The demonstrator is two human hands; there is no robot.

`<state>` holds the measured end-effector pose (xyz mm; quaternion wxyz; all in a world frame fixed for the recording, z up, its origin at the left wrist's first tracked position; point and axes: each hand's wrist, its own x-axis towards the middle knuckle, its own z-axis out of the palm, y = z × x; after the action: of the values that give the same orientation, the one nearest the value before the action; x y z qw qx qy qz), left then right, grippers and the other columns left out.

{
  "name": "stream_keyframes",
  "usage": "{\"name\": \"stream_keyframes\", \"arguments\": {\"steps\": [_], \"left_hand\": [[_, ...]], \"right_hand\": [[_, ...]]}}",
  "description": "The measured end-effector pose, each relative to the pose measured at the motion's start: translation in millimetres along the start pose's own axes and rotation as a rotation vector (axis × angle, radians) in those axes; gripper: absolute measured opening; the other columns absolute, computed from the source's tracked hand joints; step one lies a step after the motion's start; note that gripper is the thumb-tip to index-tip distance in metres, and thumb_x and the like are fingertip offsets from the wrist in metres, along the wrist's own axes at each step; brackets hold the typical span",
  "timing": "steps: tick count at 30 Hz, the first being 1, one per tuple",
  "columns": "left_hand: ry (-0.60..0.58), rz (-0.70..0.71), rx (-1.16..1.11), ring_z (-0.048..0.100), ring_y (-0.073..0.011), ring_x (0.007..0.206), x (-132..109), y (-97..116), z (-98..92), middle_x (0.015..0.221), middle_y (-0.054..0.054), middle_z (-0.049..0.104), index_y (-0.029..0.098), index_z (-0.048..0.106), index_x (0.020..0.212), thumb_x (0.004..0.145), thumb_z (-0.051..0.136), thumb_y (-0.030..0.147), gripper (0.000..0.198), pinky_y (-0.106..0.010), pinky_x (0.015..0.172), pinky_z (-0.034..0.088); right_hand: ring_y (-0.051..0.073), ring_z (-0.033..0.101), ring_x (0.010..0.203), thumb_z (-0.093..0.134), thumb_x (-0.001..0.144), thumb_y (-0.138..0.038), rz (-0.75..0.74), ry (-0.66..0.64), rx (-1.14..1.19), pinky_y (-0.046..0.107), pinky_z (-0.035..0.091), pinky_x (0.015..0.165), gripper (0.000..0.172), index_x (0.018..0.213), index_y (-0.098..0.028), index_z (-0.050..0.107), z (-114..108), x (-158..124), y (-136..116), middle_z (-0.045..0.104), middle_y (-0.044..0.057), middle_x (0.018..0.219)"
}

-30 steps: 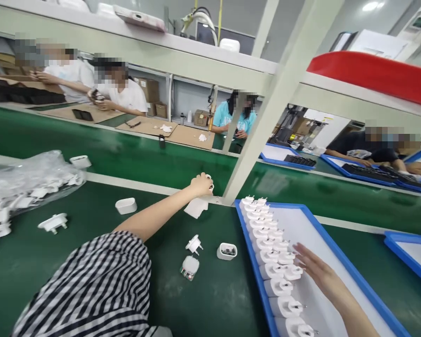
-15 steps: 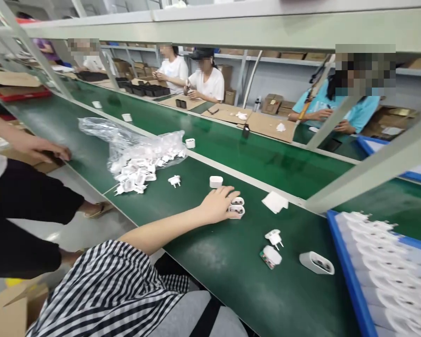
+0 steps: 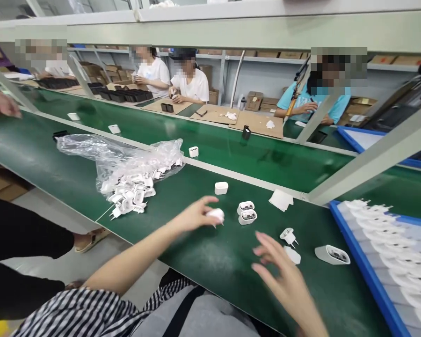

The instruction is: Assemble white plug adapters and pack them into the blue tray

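Observation:
Over the green work surface, my left hand (image 3: 195,214) grips a white plug piece (image 3: 216,215) with its pins pointing down. Just right of it, two white oval charger housings (image 3: 247,213) stand side by side, their open tops showing parts inside. My right hand (image 3: 279,267) hovers with fingers apart and nothing in it. Close beyond its fingers lie another two-pin plug piece (image 3: 289,237) and a white charger part (image 3: 292,255), partly hidden by the hand. A longer white housing (image 3: 332,255) lies further right, its open end facing me.
Loose plug pieces (image 3: 131,194) spill from a clear plastic bag (image 3: 126,157) at left. A blue-rimmed tray (image 3: 359,276) holds rows of white chargers at right. White housings (image 3: 193,151) stand on the green belt (image 3: 154,126). A slanted post (image 3: 368,154) rises at right. Co-workers sit opposite.
My left hand has left the two housings and now holds the plug piece that lay near the bag. My right hand has come into view. The person at left has shifted further left.

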<state>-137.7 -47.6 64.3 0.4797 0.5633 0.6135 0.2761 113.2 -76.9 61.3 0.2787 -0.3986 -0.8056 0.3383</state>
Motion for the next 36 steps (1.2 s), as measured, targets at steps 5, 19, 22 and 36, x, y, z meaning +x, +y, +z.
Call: {"name": "stream_keyframes", "arguments": {"steps": [5,19,22,36], "left_hand": [[-0.261,-0.014,-0.499,0.055,-0.0098,0.062,3,20,53.4,0.092,-0.008,0.055,0.015,0.043,0.096,0.059,0.061,0.023,0.042,-0.023,0.056,0.043],[0.27,0.255,0.341,0.052,-0.0139,0.071,48,7,76.0,0.084,0.001,0.058,0.02,0.051,0.092,0.063,0.051,0.036,0.033,-0.024,0.062,0.041],[0.27,0.286,0.391,0.052,-0.0144,0.073,50,3,74.2,0.086,0.001,0.059,0.02,0.049,0.098,0.063,0.052,0.035,0.038,-0.024,0.063,0.041],[-0.186,0.181,0.828,0.057,-0.0221,0.069,26,42,60.4,0.071,-0.008,0.062,0.015,0.06,0.072,0.066,0.052,0.039,0.026,-0.027,0.054,0.042]], "right_hand": [[0.017,0.054,0.078,0.046,0.071,-0.027,-0.165,0.067,-0.049,0.03,0.046,0.066,0.02,0.087,-0.029,0.058,26,52,6,0.055,0.003,0.088],[0.018,0.05,0.082,0.048,0.067,-0.023,-0.003,0.126,-0.219,0.032,0.043,0.068,0.014,0.075,-0.024,0.059,3,96,44,0.055,0.003,0.087],[0.018,0.051,0.083,0.048,0.067,-0.019,0.003,0.015,-0.26,0.033,0.042,0.073,0.018,0.081,-0.023,0.059,5,100,42,0.056,0.003,0.087],[0.02,0.057,0.079,0.046,0.066,-0.014,0.049,-0.51,-0.552,0.03,0.044,0.068,0.025,0.086,-0.018,0.059,-5,97,14,0.06,0.007,0.092]]}}
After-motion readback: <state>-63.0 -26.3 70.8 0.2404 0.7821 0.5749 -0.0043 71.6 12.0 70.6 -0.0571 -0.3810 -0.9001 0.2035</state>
